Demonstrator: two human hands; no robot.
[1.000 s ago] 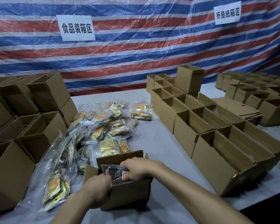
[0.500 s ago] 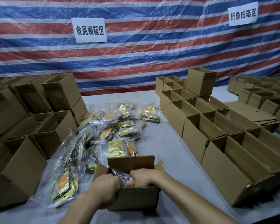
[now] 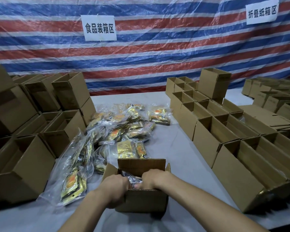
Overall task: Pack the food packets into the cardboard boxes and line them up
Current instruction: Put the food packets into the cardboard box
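A small open cardboard box (image 3: pixel 141 200) stands on the table right in front of me, its flaps up. A clear-wrapped food packet (image 3: pixel 131 179) sits inside it. My left hand (image 3: pixel 115 188) curls over the box's near left corner and grips its wall. My right hand (image 3: pixel 155 179) reaches into the box from the right, fingers curled on the packet; the fingertips are hidden inside. A heap of gold and orange food packets (image 3: pixel 120 129) in clear bags lies just behind and left of the box.
Open cardboard boxes (image 3: pixel 20 166) are stacked along the left. Rows of open boxes (image 3: pixel 231 148) run along the right, with flat folded cartons (image 3: pixel 268 120) beyond. The grey table (image 3: pixel 179 153) shows between them. A striped tarp with two signs hangs behind.
My right hand has pushed the packet down from above the rim into the box. My left hand has stayed on the box's left corner. My view has shifted slightly.
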